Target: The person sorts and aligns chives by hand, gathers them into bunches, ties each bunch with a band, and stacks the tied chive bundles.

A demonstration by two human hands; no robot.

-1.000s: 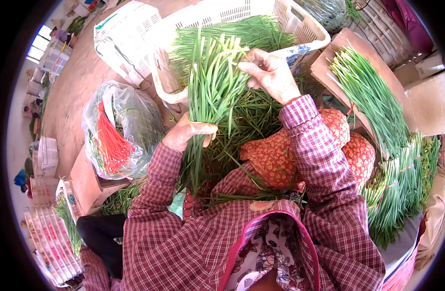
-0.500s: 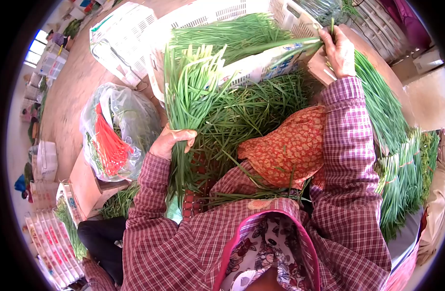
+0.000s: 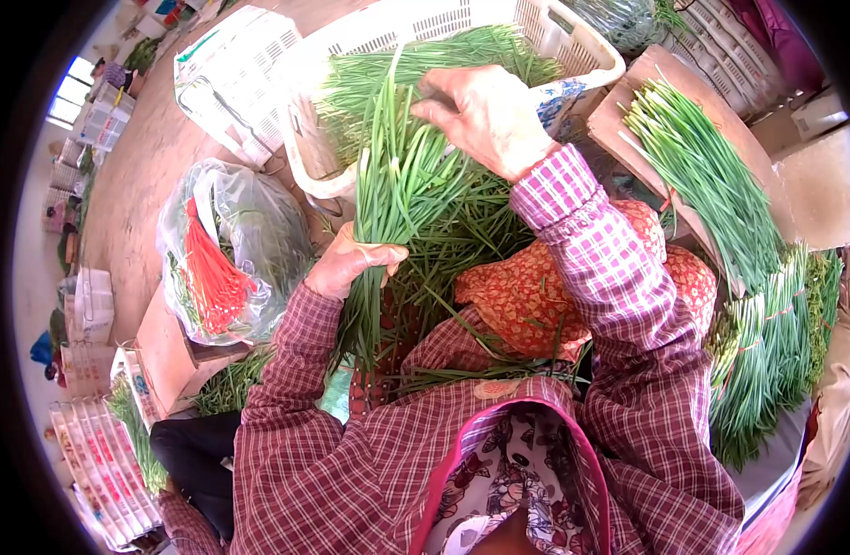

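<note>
My left hand (image 3: 355,261) is wrapped round a bunch of long green stalks (image 3: 402,185), which stands upright with its pale ends on top. At the top of that bunch is my right hand (image 3: 485,116), thumb and fingers pinched together at the stalks. A loose heap of green leaves (image 3: 480,217) lies behind the bunch, over my lap. Just beyond, a white plastic crate (image 3: 332,185) holds more stalks (image 3: 471,55). On a board (image 3: 619,120) at the right lies another pile of stalks (image 3: 712,176).
Tied bundles (image 3: 758,361) stand at the right. A clear plastic bag (image 3: 277,222) with red strips (image 3: 217,277) sits at the left, near a second white crate (image 3: 235,79). A person (image 3: 117,76) is far off at the upper left, and part of another's sleeve shows at the lower left.
My right hand has moved left from above the board to the top of the bunch. My left hand and the bunch have shifted slightly right and up.
</note>
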